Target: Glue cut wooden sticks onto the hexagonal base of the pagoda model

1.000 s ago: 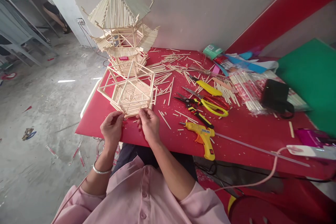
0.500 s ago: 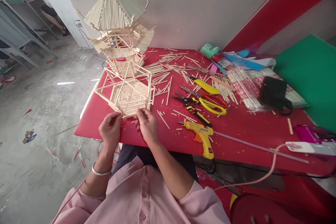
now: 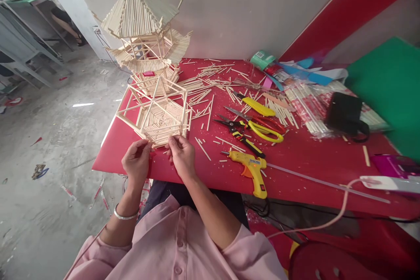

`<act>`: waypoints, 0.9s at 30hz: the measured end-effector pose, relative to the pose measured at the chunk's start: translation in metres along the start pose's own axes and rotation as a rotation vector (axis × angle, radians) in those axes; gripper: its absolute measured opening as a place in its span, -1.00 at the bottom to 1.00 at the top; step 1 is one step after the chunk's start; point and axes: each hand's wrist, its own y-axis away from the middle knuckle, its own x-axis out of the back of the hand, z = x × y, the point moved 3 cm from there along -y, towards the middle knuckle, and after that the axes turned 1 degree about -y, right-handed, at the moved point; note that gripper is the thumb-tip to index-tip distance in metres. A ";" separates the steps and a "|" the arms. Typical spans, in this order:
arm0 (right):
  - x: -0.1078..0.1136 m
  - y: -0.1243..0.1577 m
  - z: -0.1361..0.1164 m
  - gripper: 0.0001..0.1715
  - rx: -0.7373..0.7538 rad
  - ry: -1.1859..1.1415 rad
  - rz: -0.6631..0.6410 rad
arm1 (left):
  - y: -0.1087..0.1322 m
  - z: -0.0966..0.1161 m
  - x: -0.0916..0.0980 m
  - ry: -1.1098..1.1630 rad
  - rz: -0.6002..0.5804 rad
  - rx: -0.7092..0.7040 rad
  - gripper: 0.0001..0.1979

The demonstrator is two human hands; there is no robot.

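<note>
A hexagonal frame of pale wooden sticks [image 3: 162,118], with a spiral-patterned floor and thin uprights, rests on the red table in front of me. My left hand [image 3: 136,162] pinches at its front left corner with thumb and fingers closed. At the front right, my right hand [image 3: 181,155] is closed in a similar pinch. A short wooden stick [image 3: 160,145] spans the front edge between my fingertips; its ends are covered by my fingers. Right behind the frame stands a tiered pagoda model [image 3: 141,22] built from the same sticks.
On the red table [image 3: 210,175], a yellow glue gun [image 3: 251,168] lies right of my hands. Beyond it are pliers [image 3: 243,138], scissors [image 3: 259,129], a yellow cutter [image 3: 259,106] and loose sticks [image 3: 197,89]. Packaged sticks [image 3: 306,107] and a black case [image 3: 344,113] lie farther right.
The view has shifted slightly. Both hands keep their pinches at the front edge of the frame, with hardly any movement.
</note>
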 end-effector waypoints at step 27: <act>0.002 -0.001 -0.004 -0.54 -0.024 0.085 -0.005 | 0.001 0.001 0.001 -0.098 -0.036 0.004 -0.81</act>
